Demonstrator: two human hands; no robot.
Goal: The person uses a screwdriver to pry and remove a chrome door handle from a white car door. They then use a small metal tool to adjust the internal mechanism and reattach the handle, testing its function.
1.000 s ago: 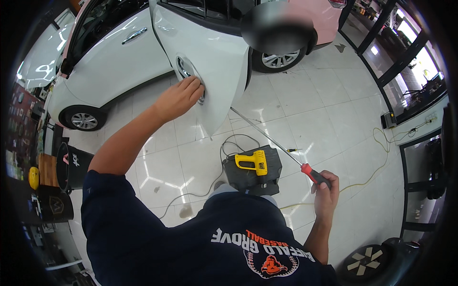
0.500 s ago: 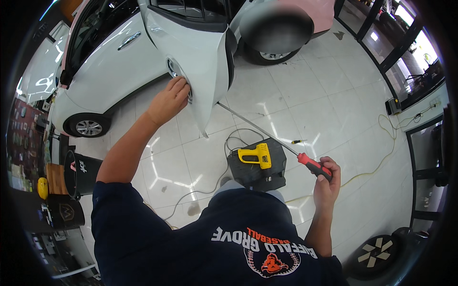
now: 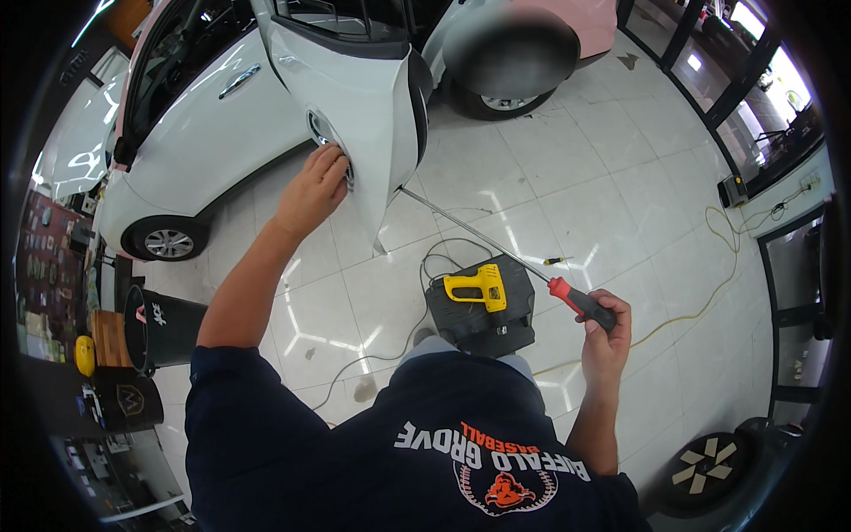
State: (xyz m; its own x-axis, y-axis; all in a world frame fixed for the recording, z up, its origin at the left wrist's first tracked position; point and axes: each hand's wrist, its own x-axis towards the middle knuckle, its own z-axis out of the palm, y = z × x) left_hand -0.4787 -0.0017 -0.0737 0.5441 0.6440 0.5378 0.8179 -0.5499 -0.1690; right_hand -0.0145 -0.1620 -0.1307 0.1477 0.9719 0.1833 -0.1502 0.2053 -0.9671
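Note:
My left hand (image 3: 312,184) is closed on the chrome handle (image 3: 320,128) of the open white car rear door (image 3: 359,93), fingers curled at its recess. My right hand (image 3: 605,330) grips the red-and-black handle of a long screwdriver or pry bar (image 3: 567,293); its thin metal shaft runs diagonally up to the lower rear edge of that door, where the tip is hidden or too small to make out. Below the shaft, a yellow heat gun (image 3: 480,285) lies on a black case (image 3: 514,328) with a small yellow-handled tool (image 3: 554,261) beside it on the floor.
The white-and-pink car (image 3: 177,151) spans the upper left. Cords (image 3: 709,301) cross the tiled floor (image 3: 620,204). A black bucket (image 3: 168,332) stands at left, a round dark wheel-shaped object (image 3: 705,470) at lower right. Dark-framed glass panels (image 3: 753,115) line the right side.
The open door has swung somewhat leftward, and my left hand has moved with it. The tool's shaft and my right hand have shifted slightly up. The camera view has shifted a little.

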